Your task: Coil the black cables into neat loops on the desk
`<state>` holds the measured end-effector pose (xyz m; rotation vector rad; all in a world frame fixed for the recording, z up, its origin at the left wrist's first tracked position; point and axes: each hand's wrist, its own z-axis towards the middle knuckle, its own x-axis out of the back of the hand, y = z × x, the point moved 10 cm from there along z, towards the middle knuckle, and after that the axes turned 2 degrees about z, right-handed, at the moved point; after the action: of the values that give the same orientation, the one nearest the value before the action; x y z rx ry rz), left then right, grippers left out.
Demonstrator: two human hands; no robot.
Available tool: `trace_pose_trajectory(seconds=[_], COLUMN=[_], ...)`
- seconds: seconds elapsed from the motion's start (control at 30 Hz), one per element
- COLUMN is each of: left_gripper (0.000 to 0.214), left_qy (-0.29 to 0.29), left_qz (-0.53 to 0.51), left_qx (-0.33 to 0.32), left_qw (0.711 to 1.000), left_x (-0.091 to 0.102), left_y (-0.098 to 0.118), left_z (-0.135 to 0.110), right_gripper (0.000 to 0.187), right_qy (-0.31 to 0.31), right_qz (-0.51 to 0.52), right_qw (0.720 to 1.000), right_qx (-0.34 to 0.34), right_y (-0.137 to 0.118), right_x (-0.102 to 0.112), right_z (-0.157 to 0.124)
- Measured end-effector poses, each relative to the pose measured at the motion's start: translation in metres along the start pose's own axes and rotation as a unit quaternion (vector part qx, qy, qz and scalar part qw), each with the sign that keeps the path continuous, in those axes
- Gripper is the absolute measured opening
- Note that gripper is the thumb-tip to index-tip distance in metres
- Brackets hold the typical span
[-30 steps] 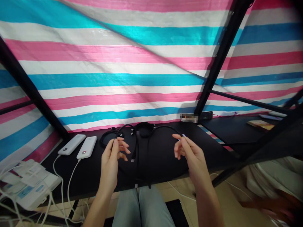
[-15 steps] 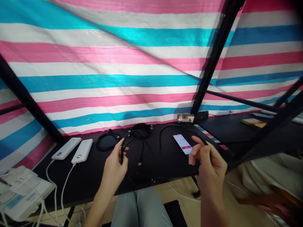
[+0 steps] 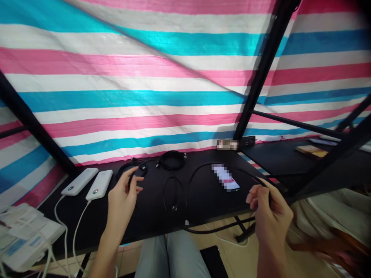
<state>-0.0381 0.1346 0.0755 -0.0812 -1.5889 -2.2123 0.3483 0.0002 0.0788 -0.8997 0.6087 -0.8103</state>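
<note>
A black cable (image 3: 203, 232) runs in loose loops between my two hands above the black table. My left hand (image 3: 123, 199) is closed on one stretch of it, with thumb and fingers bent together over the left part of the table. Over the table's right front edge, my right hand (image 3: 272, 208) pinches another stretch, and a length sticks out up and to the left from its fingers. A coiled black cable (image 3: 172, 160) lies at the back of the table. Another coiled cable (image 3: 118, 170) is partly hidden behind my left hand. A phone (image 3: 224, 176) with a lit screen lies left of my right hand.
Two white power banks (image 3: 100, 185) with white cords lie at the left. White boxes and cords (image 3: 31, 239) crowd the near left corner. Black metal posts (image 3: 257, 85) frame the table before a striped sheet. A blurred person (image 3: 333, 224) sits at the right.
My hands have moved apart, the left one leftward and the right one rightward and slightly down. The cable loops between them have spread, and one stretch now hangs past the table's front edge.
</note>
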Motion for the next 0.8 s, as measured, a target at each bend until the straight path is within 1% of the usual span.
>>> trace_pose_trajectory(seconds=[0.07, 0.1, 0.17, 0.23, 0.33, 0.4, 0.43, 0.53, 0.6, 0.7, 0.8], left_gripper=[0.050, 0.052, 0.050, 0.044, 0.035, 0.029, 0.025, 0.019, 0.019, 0.029, 0.051], left_qy=[0.057, 0.090, 0.154, 0.192, 0.223, 0.225, 0.218, 0.161, 0.095, -0.043, -0.181], left_qz=[-0.036, -0.053, -0.089, -0.135, -0.211, -0.252, -0.266, -0.286, -0.291, -0.298, -0.272], left_qx=[-0.025, -0.040, -0.062, -0.069, -0.055, -0.039, -0.034, -0.032, -0.039, -0.059, -0.077], left_qw=[0.997, 0.994, 0.982, 0.970, 0.950, 0.941, 0.938, 0.944, 0.951, 0.952, 0.942], left_x=[0.012, 0.019, 0.036, 0.049, 0.065, 0.067, 0.065, 0.046, 0.026, -0.008, -0.034], left_y=[0.014, 0.021, 0.032, 0.035, 0.029, 0.024, 0.025, 0.036, 0.049, 0.073, 0.092], left_z=[0.000, -0.001, -0.004, -0.003, 0.002, 0.006, 0.007, 0.006, 0.002, -0.006, -0.014], right_gripper=[0.033, 0.034, 0.033, 0.031, 0.028, 0.029, 0.030, 0.034, 0.032, 0.028, 0.027], right_qy=[-0.015, -0.015, -0.005, 0.006, 0.011, 0.004, 0.000, -0.007, -0.019, -0.063, -0.119], right_qz=[-0.008, -0.014, -0.019, -0.014, -0.005, -0.001, 0.006, 0.048, 0.072, 0.072, 0.045], right_qw=[1.000, 1.000, 1.000, 1.000, 1.000, 1.000, 1.000, 0.998, 0.997, 0.995, 0.992], right_qx=[0.010, 0.011, 0.004, -0.010, -0.015, -0.012, -0.012, -0.027, -0.036, -0.031, -0.003], right_y=[0.000, 0.001, 0.003, 0.006, 0.008, 0.006, 0.006, 0.004, 0.001, -0.008, -0.019], right_x=[-0.003, -0.003, 0.000, 0.004, 0.006, 0.002, -0.002, -0.016, -0.027, -0.044, -0.055], right_z=[0.000, 0.000, 0.001, 0.003, 0.005, 0.004, 0.002, -0.007, -0.014, -0.022, -0.028])
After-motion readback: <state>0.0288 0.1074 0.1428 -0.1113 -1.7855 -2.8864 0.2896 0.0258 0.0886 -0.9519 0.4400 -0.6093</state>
